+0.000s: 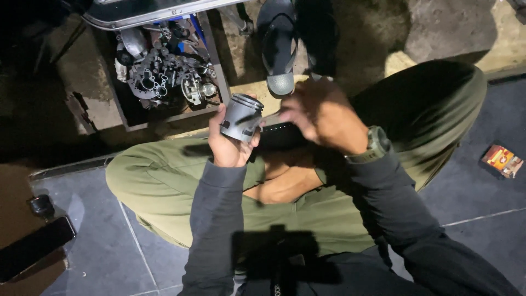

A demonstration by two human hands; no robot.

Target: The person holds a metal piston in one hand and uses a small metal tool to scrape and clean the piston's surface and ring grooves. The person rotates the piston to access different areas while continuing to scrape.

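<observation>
Phone on floor tiles far left; tray of metal engine parts above. Left hand closed around a grey piston, held upright over the lap. Right hand blurred beside it, fingers curled, grip unclear. Small carton far right. Piston is out of the tray; nothing fitted to it.

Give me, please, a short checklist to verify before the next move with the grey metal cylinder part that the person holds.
1. Left hand grips the grey metal cylindrical part: ok, fingers wrap its lower side.
2. Part upright enough to work on: ok, slightly tilted, open rim up.
3. Right hand free: cannot tell, it is blurred above a dark flat thing.
4. Part clear of the tray of metal engine parts: ok, apart.
5. Part's inner surface clean: cannot tell, too dark.
6. Dark phone on the tiled floor out of the way: ok.
</observation>
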